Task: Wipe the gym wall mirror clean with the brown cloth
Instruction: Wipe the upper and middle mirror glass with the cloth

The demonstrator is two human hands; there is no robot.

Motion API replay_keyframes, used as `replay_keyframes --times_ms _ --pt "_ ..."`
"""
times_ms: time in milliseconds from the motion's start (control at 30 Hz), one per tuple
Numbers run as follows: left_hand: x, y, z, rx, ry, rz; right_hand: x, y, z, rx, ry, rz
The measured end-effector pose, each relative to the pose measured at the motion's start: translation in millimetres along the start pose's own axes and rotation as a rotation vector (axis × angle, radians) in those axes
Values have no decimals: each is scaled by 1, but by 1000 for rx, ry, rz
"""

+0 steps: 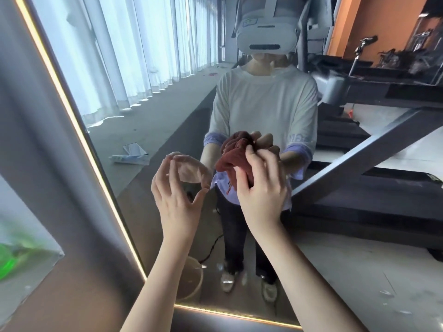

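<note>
Cloth [236, 155], brown and bunched, sits in the right hand [260, 188], whose grip is closed on it near the mirror [167, 104]. Left hand [178, 197] hovers open, empty. So wadded, it may smear streaks or slip loose.

I see my right hand [260, 188] raised before the mirror [155, 97], fingers closed on the bunched brown cloth [236, 154], which sits close to the glass. My left hand [178, 197] hovers just beside it, fingers spread and curled, holding nothing. A lit strip [72, 111] runs along the mirror's left and bottom edges.
</note>
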State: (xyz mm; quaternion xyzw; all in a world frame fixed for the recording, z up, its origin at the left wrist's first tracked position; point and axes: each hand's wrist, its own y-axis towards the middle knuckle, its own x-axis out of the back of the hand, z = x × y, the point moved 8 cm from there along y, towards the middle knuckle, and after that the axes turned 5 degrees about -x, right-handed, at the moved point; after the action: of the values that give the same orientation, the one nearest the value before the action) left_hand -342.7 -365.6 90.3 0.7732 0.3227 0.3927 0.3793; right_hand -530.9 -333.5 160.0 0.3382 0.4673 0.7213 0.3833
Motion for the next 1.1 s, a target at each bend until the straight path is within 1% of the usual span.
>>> replay_keyframes --times_ms 200,333,433,567,633,733,833,1100 --pt "7 4 18 -22 -42 24 -31 -10 40 185 -31 91" --pt "10 5 19 -49 -49 36 -40 -14 51 224 -59 103" --pt "11 6 21 -50 -51 35 -45 -16 61 309 -90 155" --pt "12 5 20 -90 -26 10 -49 -22 61 434 -142 244" --pt "11 4 20 -80 -4 10 -45 -32 50 465 -169 273" --pt "8 2 17 -61 -12 11 -32 -42 28 419 -225 275" --pt "6 4 0 -152 -1 -17 -18 -34 12 315 -247 247" --pt "-5 1 -42 -324 12 -60 25 -12 -42 -29 -205 4"
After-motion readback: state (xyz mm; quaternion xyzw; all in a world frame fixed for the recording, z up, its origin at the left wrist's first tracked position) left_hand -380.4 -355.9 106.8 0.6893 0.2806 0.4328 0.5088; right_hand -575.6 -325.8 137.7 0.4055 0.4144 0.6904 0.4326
